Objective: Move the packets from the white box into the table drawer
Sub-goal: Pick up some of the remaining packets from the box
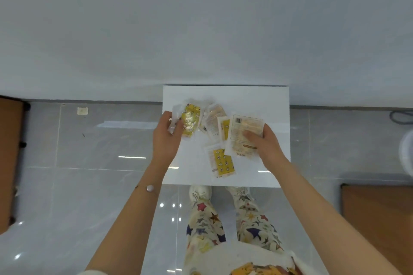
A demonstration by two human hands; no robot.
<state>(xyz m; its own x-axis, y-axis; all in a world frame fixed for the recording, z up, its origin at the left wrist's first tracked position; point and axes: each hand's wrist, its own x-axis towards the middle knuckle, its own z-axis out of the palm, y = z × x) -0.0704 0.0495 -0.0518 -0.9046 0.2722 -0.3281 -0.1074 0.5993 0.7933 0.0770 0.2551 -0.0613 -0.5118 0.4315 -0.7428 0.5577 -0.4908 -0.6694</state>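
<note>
Both hands full of thin plastic packets over the white surface at mid-frame.

The left hand (166,134) closes around a yellow printed packet (190,121) in crinkled clear wrap, left of centre; the right hand (262,140) pinches a large pale labelled packet (244,135) by its lower right edge, thumb on top. Between them a few more packets (215,121) lie overlapping, and one yellow star-patterned packet (221,163) lies alone lower down, all on the white tabletop (245,98). No white box or drawer is distinguishable here. These packets look light, flat and floppy, with slick film that would likely slide when stacked; gripping by the sealed edges, or gathering several in a firm fan, seems the safest hold.
</note>
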